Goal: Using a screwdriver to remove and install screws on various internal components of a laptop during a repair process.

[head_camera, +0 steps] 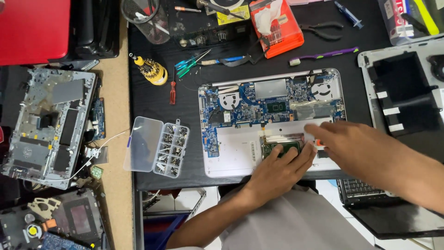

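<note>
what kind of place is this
Likely an electronics repair bench: an opened laptop with its circuit board bare under both hands, a screw organiser box, and screwdrivers beside other stripped laptop shells.

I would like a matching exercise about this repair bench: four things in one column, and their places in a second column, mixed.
Things:
1. left hand
2. toothbrush
3. screw organizer box
4. yellow screwdriver handle

Places:
A. left of the opened laptop, lid open
B. above the laptop, near the pliers
C. fingers on the small green board in the laptop's lower part
D. upper left of the black mat, beside a small red screwdriver

Pairs: 1-C, 2-B, 3-A, 4-D
</note>
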